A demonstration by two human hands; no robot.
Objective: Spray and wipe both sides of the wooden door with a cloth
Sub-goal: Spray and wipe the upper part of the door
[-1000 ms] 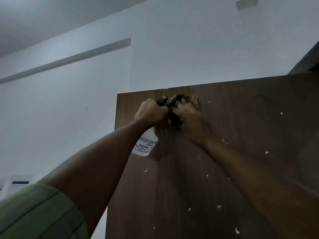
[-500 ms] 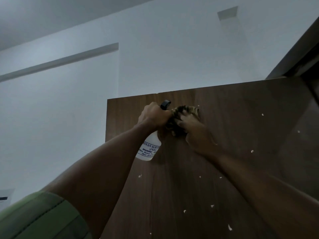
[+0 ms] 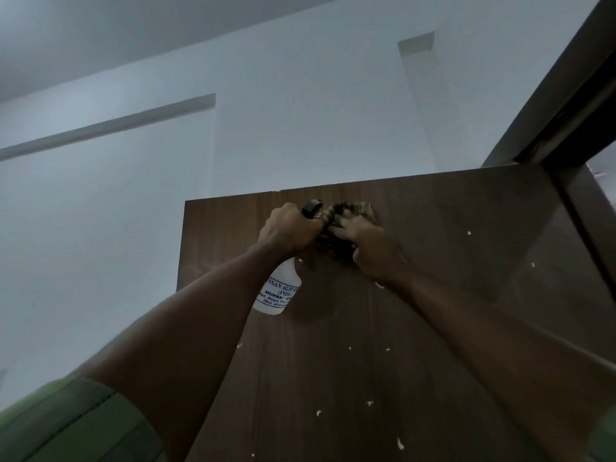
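The dark wooden door [image 3: 416,328] fills the lower right, its top edge just above both hands; small white flecks dot its face. My left hand [image 3: 288,228] grips the neck of a white spray bottle [image 3: 278,291] with a black nozzle, the bottle hanging down against the door. My right hand [image 3: 368,246] holds a bunched brown patterned cloth [image 3: 350,213] and presses it on the door near the top edge, right beside the left hand. Part of the cloth is hidden under the fingers.
A dark door frame [image 3: 566,105] runs diagonally at the upper right. Pale walls [image 3: 133,228] and ceiling lie behind and to the left of the door's free edge. A green sleeve [image 3: 66,425] shows at the lower left.
The view has swung, so the door and both hands sit slightly lower and more of the door frame shows. The hands stay together near the top edge, the cloth shifting only a little.
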